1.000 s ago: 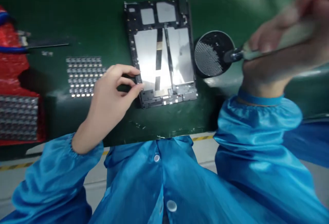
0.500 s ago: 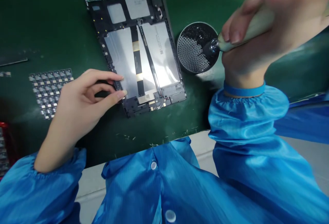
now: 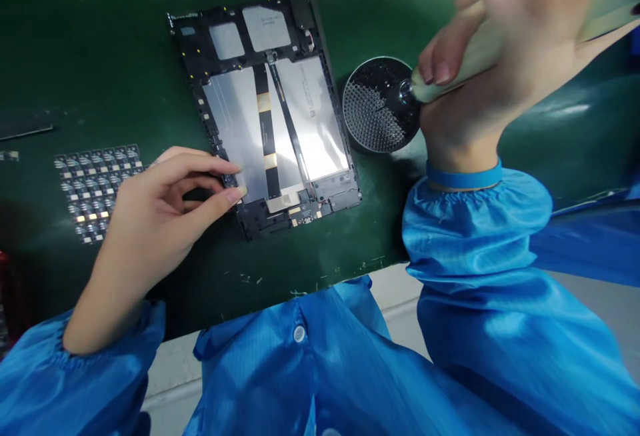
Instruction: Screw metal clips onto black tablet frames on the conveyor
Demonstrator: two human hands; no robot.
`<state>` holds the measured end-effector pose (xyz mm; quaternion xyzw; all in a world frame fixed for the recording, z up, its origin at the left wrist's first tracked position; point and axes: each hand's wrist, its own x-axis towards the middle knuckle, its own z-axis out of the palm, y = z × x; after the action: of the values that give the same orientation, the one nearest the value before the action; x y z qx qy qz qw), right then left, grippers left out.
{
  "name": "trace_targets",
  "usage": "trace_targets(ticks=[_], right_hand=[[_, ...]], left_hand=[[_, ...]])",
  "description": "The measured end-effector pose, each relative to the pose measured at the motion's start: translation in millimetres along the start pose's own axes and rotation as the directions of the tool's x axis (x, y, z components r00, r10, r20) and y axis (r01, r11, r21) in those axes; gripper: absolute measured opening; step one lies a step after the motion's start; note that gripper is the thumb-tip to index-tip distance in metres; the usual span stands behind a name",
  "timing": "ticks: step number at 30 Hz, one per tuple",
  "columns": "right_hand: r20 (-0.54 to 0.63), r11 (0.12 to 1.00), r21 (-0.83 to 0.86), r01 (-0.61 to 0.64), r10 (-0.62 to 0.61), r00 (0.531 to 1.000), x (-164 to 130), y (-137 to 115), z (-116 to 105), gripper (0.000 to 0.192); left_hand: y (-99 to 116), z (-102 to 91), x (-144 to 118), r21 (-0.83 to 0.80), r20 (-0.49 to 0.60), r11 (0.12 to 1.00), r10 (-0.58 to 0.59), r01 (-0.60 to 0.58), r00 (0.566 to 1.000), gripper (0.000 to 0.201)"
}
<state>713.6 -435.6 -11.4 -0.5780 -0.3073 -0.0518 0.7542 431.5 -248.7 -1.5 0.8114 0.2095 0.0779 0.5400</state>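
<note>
Tablet [image 3: 320,129], opened, lies face-up on the green bench [image 3: 390,23], near the middle of the head view, turned slightly so that its far end leans left. Inner side exposed: silver plates, a black frame, a broad dark ribbon [image 3: 269,136] and a thin cable [image 3: 286,109] running lengthwise between far and near ends

Left hand [image 3: 185,189]: at the tablet's left edge, toward the near corner. Forefinger and thumb tips rest on the edge with a narrow gap between them; remaining fingers curl beneath

Right hand [image 3: 520,49]: wrapped round the pale handle of a driver [image 3: 463,66], partly blurred. Metal nose of the driver points left, over the right part of a round dish [image 3: 365,113]. Contact between driver and dish: cannot tell

Dish: just beside the tablet's right edge. Small pale spots in rows fill its lower left part; the upper right part is dark

Left of the left hand: a panel of small boards [image 3: 97,189], in rows, partly covered by that hand. Farther left, a dark bar [image 3: 25,131] runs out of view. Blue wristband [image 3: 465,177] on the right wrist, next to the gathered cuff of a blue coat [image 3: 350,356]
</note>
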Motion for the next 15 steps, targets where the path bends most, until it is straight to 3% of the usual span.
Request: trace_targets(ticks=[5,11,15], right_hand=[[0.042,0.997,0.082,-0.011,0.008,0.999,3,3,-8,0.052],[0.094,0.990,0.144,-0.005,-0.009,0.996,2,7,-5,0.048],[0.064,0.993,0.097,-0.068,0.062,0.996,4,-10,-4,0.049]], left_hand=[[1,-0.6,2,-0.024,0.046,1.000,-0.009,0.010,0.999,0.041],[-4,1.1,7,-0.064,-0.019,0.996,0.056,-0.058,0.998,0.032],[-11,2.5,17,-0.102,0.009,0.995,0.017,-0.016,1.000,0.026]])
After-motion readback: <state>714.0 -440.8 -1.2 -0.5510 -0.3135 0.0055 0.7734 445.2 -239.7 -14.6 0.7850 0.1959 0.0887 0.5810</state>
